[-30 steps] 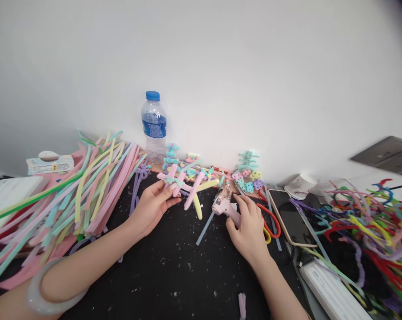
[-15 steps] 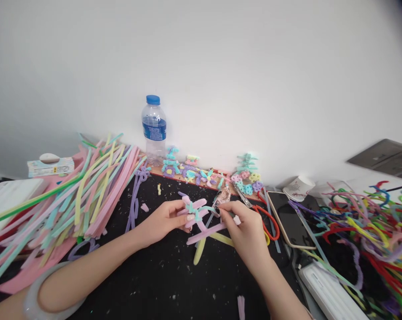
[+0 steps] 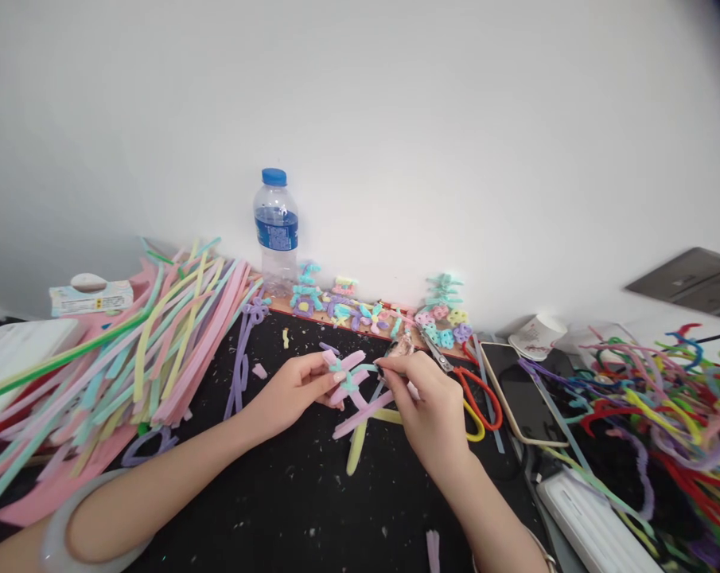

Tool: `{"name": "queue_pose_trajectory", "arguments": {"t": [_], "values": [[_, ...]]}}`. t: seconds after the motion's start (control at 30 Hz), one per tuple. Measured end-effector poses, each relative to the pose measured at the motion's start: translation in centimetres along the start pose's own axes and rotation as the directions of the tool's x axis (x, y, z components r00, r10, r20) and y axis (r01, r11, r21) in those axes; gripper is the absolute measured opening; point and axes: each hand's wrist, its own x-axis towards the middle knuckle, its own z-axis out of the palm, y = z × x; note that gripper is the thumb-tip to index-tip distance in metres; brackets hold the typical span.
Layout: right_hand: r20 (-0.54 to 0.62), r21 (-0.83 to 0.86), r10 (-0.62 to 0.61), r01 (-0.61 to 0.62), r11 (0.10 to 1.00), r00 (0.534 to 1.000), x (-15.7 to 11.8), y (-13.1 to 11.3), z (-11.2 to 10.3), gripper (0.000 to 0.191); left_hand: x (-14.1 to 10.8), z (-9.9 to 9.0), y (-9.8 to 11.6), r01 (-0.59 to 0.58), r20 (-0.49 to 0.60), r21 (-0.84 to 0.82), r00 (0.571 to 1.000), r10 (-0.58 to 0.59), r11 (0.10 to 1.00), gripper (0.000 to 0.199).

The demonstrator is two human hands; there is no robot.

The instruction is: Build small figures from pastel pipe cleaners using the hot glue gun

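Between thumb and fingers, my left hand (image 3: 303, 390) grips a pink pipe-cleaner flower (image 3: 346, 376) with mint pieces at its centre. My right hand (image 3: 422, 390) pinches the free end of a mint pipe cleaner (image 3: 364, 368) that runs out from that centre. Below the hands, a pink pipe cleaner (image 3: 360, 418) lies across a yellow pipe cleaner (image 3: 356, 454) on the black table. Scissors with red and yellow handles (image 3: 477, 398) lie just beyond my right hand, partly hidden by it.
A pile of pastel pipe cleaners (image 3: 174, 342) lies on the left, bright tangled ones (image 3: 682, 422) on the right. A water bottle (image 3: 276, 231) stands by the wall beside small finished pipe-cleaner pieces (image 3: 371, 317). A phone (image 3: 523, 394), paper cup (image 3: 537, 336) and white power strip (image 3: 592, 521) sit right.
My right hand has moved a little left, closer to the flower, bringing the mint end with it. The flower has turned slightly in my left hand.
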Motion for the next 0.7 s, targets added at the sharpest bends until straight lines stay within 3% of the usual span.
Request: {"name": "queue_pose_trajectory", "arguments": {"t": [0.43,0.7], "values": [[0.025,0.201,-0.088,0.081,0.976,0.996,-1.4,-0.9,1.0,0.013,0.0,0.0,0.0,-0.039,-0.131,0.147,0.990,0.058,0.988,0.017],[0.071,0.171,-0.124,0.110,0.979,0.990,-2.5,-1.1,1.7,0.011,0.2,-0.2,-0.2,-0.043,-0.162,0.276,0.983,0.091,0.960,0.023]]}}
